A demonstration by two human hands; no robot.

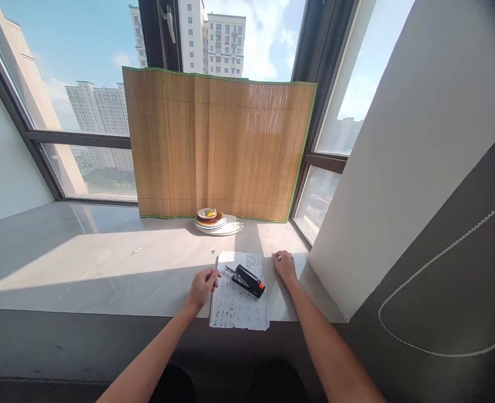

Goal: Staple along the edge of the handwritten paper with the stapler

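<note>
A black stapler [247, 280] with an orange-red part at one end lies opened up on handwritten sheets of paper [239, 313]. Its metal inner rail [230, 271] points up and to the left. By the paper's left edge is my left hand [202, 286], its fingers curled together; what they hold, if anything, is hidden. To the right of the paper, my right hand [286, 265] rests low over the sill with its fingertips pinched. A tiny silvery piece [274, 254] shows at those fingertips, too small to name.
A white stone sill [146, 282] runs beneath the windows. A bamboo mat [222, 145] with green edging leans upright against the glass. Before it sit stacked small plates [213, 224]. Small bits [136, 251] lie at left. A white wall stands right, beside a hanging cord [432, 268].
</note>
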